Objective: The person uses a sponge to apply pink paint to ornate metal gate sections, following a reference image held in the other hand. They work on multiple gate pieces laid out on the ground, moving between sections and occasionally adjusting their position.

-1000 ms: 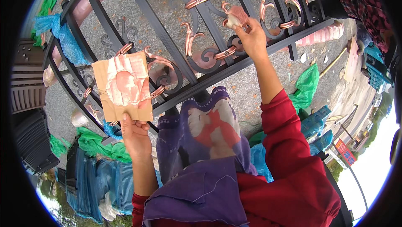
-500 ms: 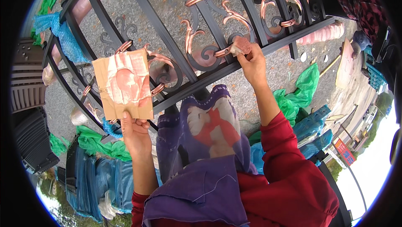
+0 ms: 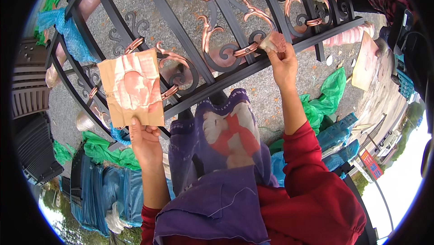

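Your left hand (image 3: 145,143) pinches the copper-smeared cardboard (image 3: 134,87) while your right hand (image 3: 285,68) pinches the stained pad (image 3: 275,42), now down from the copper leaf tip (image 3: 261,12) to the collar (image 3: 246,50) near the bottom rail (image 3: 235,77), shifting work there, contact unclear.

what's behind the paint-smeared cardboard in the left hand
Behind the cardboard is the black metal railing, with a copper-coloured collar showing past the cardboard's right edge. The stretch directly behind it is covered and cannot be seen.
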